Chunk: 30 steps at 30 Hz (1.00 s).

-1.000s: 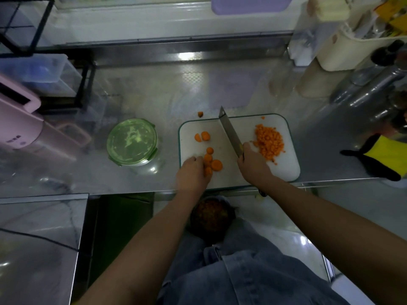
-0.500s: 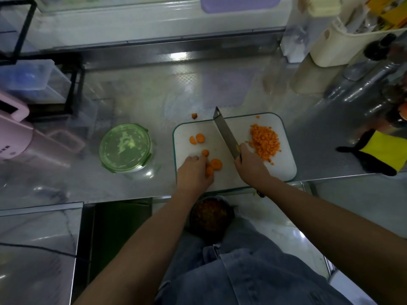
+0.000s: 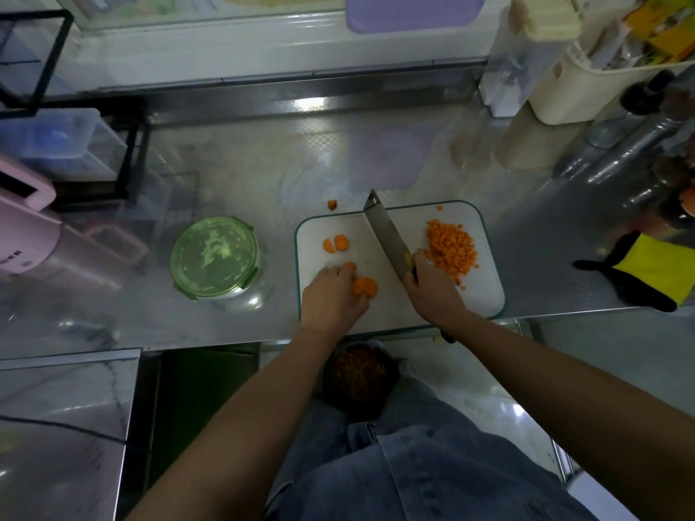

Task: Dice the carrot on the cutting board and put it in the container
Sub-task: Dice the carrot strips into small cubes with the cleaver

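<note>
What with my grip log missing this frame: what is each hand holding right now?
Left hand: holds the carrot slices, fingers curled over them.
Right hand: grips the knife by its handle.

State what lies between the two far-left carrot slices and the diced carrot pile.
The knife blade, gripped by the right hand, crosses the cutting board there, seen in the head view.

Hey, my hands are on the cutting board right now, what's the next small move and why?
Probably bring the knife in your right hand over to the carrot slices your left hand holds and cut them into strips: they are whole rounds, while the diced pile lies to the blade's right.
</note>
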Each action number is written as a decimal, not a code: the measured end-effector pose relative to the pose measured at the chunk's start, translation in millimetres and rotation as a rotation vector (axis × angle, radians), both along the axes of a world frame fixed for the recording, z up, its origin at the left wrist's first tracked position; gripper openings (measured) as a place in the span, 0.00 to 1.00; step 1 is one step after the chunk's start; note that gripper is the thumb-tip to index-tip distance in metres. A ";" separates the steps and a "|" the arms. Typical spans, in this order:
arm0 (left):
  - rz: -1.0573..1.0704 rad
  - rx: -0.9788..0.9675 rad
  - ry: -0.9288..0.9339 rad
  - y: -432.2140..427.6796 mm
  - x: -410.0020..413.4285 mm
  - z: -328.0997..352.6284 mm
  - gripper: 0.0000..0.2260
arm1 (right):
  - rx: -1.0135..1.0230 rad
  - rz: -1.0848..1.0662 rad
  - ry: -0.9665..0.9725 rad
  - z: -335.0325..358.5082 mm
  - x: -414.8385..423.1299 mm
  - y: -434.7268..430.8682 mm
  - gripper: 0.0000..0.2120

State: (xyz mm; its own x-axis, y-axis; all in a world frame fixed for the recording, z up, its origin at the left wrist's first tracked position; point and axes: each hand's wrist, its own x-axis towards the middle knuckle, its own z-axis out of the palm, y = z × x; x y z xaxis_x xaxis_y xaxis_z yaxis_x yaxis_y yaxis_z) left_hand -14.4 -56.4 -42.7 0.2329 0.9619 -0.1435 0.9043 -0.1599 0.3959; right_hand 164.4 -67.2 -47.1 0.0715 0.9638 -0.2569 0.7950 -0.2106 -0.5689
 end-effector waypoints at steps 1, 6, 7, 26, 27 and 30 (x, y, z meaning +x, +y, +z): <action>-0.007 0.002 0.000 2.9 4.1 2.0 0.13 | 0.007 -0.014 -0.015 -0.3 3.0 -2.1 0.04; -0.090 0.001 -0.004 16.8 32.7 1.3 0.12 | 0.009 -0.100 -0.055 -0.7 23.8 -15.7 0.12; -0.111 -0.006 0.003 19.2 38.8 -0.9 0.12 | 0.007 -0.102 -0.062 -0.1 28.2 -17.2 0.11; 0.342 -0.252 -0.309 25.4 73.6 -13.7 0.11 | 0.032 0.034 -0.125 1.8 33.6 -11.8 0.21; 0.373 -0.268 -0.312 27.0 76.3 -14.4 0.10 | 0.044 0.038 -0.112 2.5 34.1 -11.1 0.22; 0.439 -0.318 -0.311 31.0 83.3 -15.8 0.09 | 0.071 0.043 -0.095 5.8 35.2 -9.0 0.22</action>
